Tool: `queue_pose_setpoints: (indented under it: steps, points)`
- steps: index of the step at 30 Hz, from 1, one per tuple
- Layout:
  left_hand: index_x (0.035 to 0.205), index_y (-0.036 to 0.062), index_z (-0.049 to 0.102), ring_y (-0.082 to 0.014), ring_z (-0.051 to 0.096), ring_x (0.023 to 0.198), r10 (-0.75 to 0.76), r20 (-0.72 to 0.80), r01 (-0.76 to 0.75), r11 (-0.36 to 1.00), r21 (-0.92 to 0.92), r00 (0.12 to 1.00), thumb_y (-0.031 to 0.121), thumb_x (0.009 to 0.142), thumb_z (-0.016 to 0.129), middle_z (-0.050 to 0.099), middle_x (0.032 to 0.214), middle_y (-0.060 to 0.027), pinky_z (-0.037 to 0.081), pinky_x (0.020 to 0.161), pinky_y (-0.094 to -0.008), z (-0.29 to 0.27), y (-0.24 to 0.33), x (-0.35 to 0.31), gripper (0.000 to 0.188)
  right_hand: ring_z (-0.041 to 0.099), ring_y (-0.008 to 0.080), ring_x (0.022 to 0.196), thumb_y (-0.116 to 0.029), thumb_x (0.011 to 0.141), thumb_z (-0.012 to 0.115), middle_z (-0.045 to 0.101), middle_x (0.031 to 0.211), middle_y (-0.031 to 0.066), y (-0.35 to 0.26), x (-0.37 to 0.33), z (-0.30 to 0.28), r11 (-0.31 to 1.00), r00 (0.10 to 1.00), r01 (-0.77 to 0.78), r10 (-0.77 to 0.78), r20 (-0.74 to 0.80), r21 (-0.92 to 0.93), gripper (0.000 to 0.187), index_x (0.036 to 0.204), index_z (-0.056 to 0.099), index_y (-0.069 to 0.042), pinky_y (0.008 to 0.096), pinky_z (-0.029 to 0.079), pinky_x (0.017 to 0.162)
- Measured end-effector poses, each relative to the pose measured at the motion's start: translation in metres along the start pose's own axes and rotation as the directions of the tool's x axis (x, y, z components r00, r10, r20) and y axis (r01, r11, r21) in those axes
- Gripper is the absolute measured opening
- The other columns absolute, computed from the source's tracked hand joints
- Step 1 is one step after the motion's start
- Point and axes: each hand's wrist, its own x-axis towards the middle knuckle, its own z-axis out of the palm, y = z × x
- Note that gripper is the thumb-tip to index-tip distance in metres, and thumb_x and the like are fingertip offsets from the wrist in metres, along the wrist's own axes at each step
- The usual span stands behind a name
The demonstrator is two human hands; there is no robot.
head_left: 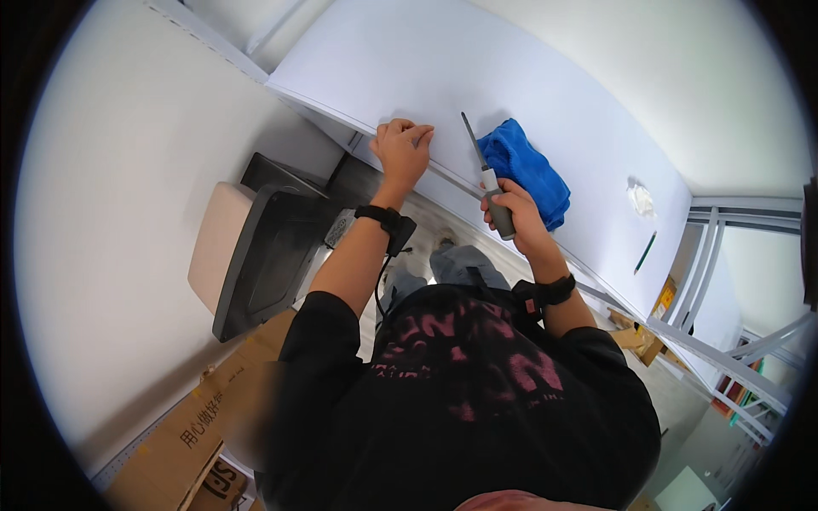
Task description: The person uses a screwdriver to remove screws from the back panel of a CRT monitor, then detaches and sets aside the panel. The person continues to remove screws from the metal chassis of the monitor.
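Nearest the camera is the person's own black sweatshirt point(452, 409) with a pink print, seen from above; both forearms reach out of it toward the white table point(426, 60), each wrist wearing a black band.

The left hand point(402, 152) rests at the table's near edge, toward its left end. Its fingers are curled and drawn together over the edge, pressing on the board rather than gripping any loose object.

The right hand point(513, 215) is closed in a fist around the grey handle of a screwdriver point(486, 175). The tool points away from the body, its thin metal shaft slanting over the near edge so that the tip lies over the white surface. Whether the tip actually touches the board, or sits in a screw, is too small to tell.

Just beside the right hand, on the table, lies a crumpled blue cloth point(528, 170). Further toward the right end sit a small white crumpled wad point(641, 199) and a green pen point(645, 253), both well apart from the hands.

As a judgement: the work with the screwdriver looks underway, tool gripped and board steadied, but no screw or fitting is visible, so what is finished and what remains cannot be read from here.

Below the table, left of the person, stands a dark chair point(264, 255) and some cardboard boxes point(196, 426).
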Motion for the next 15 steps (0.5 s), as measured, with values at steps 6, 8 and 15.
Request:
queue_pose_setpoints:
  steps: [6,8,15]
  points:
    - [0.080,0.0183,0.074,-0.0197,0.046,0.097,0.145,-0.118,-0.133,0.985,0.108,0.982,0.017,0.075,0.073,0.057,0.090,0.0042,0.022,0.086,-0.0416,0.009,-0.004,-0.006,0.005,0.057,0.0144,0.068,-0.012,0.084,0.047,0.060,0.081,0.0074,0.007,0.001,0.001,0.999,1.000,0.002,-0.001,-0.023,0.039,0.031,0.113,0.050,0.000,0.0268,0.046,0.059]
    - [0.081,0.0182,0.074,-0.0198,0.046,0.097,0.167,-0.119,-0.155,0.982,0.106,0.979,0.017,0.076,0.073,0.057,0.090,0.0040,0.023,0.086,-0.0413,0.008,-0.007,-0.008,0.006,0.056,0.0146,0.068,-0.013,0.084,0.047,0.060,0.081,0.0073,0.008,0.004,0.002,0.999,1.000,-0.003,0.004,-0.018,0.048,0.031,0.113,0.050,-0.001,0.0272,0.046,0.059]
    - [0.085,0.0180,0.074,-0.0199,0.047,0.098,0.164,-0.078,-0.157,0.983,0.093,0.983,0.015,0.077,0.071,0.058,0.092,0.0040,0.024,0.086,-0.0412,0.006,-0.006,-0.007,0.009,0.056,0.0150,0.070,-0.013,0.084,0.047,0.059,0.083,0.0071,0.007,0.006,0.009,0.989,1.000,-0.011,0.011,0.002,0.144,0.032,0.114,0.050,-0.001,0.0280,0.046,0.060]
